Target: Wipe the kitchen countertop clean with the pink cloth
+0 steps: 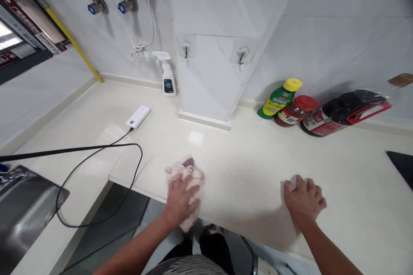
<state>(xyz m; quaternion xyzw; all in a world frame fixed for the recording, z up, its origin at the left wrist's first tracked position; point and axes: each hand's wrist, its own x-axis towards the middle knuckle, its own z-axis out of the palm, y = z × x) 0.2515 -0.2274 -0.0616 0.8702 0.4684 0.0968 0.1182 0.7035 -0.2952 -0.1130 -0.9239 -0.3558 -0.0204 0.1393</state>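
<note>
My left hand [182,195] presses a pale pink cloth [185,167] onto the white countertop [238,154], near the front edge. Part of the cloth hangs over that edge, and both hand and cloth are slightly blurred. Farther right, my right hand [305,197] rests on the counter, its fingers apart and a little bent. Nothing shows in it, though the underside of the palm is hidden.
Behind the right hand stand a green bottle with yellow cap [279,99], a red-lidded jar [295,111] and a large dark sauce bottle [345,111]. A white spray bottle [168,77], a power bank [138,117] with a black cable [140,159], and a sink [29,210] are left.
</note>
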